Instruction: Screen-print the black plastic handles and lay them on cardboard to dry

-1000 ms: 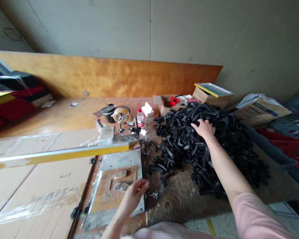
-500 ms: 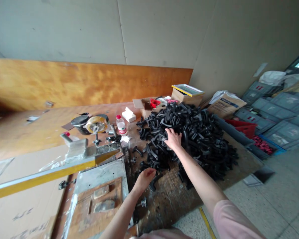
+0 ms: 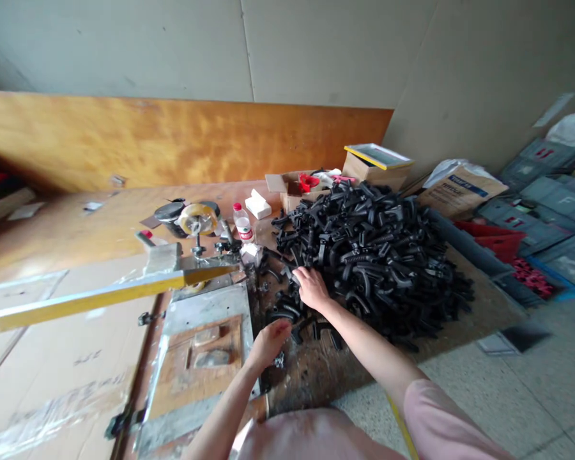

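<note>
A large heap of black curved plastic parts (image 3: 364, 255) covers the right side of the workbench. At the heap's left edge is my right hand (image 3: 312, 289), its fingers closed round a black plastic part (image 3: 283, 260) that sticks out to the upper left. My left hand (image 3: 269, 344) hovers low over the bench edge near the metal plate, fingers curled in; whatever they hold, if anything, is hidden. A few loose black parts (image 3: 333, 333) lie between the hands and the heap.
On the left lie a metal plate with a wooden board (image 3: 172, 358) and a yellow-edged bar (image 3: 100, 297). Behind stand a water bottle (image 3: 243, 223), tissues (image 3: 259, 206), a tape roll (image 3: 197, 219) and cartons. Grey crates (image 3: 556, 198) stack at right.
My right hand has drawn back from the middle of the heap to its left edge, nearer my left hand. My left hand has shifted slightly left and down; the view has turned a little.
</note>
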Motion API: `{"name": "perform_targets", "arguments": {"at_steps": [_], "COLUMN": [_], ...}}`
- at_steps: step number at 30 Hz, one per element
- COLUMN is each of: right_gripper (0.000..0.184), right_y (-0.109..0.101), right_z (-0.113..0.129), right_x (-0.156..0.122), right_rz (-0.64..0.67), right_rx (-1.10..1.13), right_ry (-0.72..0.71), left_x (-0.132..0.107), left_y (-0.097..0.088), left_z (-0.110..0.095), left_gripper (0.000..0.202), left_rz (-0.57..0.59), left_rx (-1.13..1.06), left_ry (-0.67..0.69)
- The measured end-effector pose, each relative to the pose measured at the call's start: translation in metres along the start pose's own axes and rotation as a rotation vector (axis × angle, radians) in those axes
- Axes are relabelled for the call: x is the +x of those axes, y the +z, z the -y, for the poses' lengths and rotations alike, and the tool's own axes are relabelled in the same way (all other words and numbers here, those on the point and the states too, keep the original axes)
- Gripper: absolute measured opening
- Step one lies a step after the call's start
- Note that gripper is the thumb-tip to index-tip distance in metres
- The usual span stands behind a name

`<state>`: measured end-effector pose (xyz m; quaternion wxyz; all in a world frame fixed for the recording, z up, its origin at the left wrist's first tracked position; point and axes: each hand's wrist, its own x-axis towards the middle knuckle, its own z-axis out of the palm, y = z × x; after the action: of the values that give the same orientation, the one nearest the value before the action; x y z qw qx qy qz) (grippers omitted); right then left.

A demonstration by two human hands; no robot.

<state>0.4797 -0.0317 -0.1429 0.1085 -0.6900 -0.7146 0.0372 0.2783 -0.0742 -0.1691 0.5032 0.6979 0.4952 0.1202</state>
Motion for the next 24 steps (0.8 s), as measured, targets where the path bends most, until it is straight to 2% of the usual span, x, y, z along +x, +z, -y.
{"name": "perform_targets", "arguments": {"at_steps": [2, 7, 9, 12, 14, 17, 21, 24], "right_gripper": [0.055, 0.060, 0.060, 0.057, 0.052, 0.043, 0.028, 0.023], "right_y": [-0.001, -0.015, -0.025, -0.040, -0.050, -0.060, -0.062, -0.050], "right_z": [0.002, -0.006, -0.012, -0.020, -0.023, -0.021, 0.002, 0.039], "right_x": [-0.001, -0.001, -0.002, -0.005, -0.008, -0.012, -0.018, -0.024], "right_rz": [0.055, 0.221, 0.275, 0.280, 0.232, 0.151, 0.033, -0.047], "right_rx": [0.028, 0.085, 0.079, 0.048, 0.007, -0.045, 0.025, 0.142], "right_ry": [-0.098, -0.228, -0.255, -0.218, -0.153, -0.077, -0.158, -0.231], "left_x": [-0.005, -0.007, -0.004, -0.001, -0.004, -0.017, -0.048, -0.077], "left_y": [0.012, 0.055, 0.066, 0.067, 0.059, 0.036, -0.013, -0.057], "left_z": [-0.008, -0.022, -0.021, -0.016, -0.012, -0.007, 0.008, 0.033], "left_gripper": [0.030, 0.029, 0.035, 0.040, 0.038, 0.034, 0.032, 0.035], "left_rz": [0.029, 0.183, 0.213, 0.181, 0.156, 0.078, -0.088, -0.227], "left_rx": [0.107, 0.438, 0.554, 0.599, 0.523, 0.315, 0.060, -0.077], "left_ry": [0.099, 0.319, 0.309, 0.264, 0.293, 0.318, 0.230, 0.074]}}
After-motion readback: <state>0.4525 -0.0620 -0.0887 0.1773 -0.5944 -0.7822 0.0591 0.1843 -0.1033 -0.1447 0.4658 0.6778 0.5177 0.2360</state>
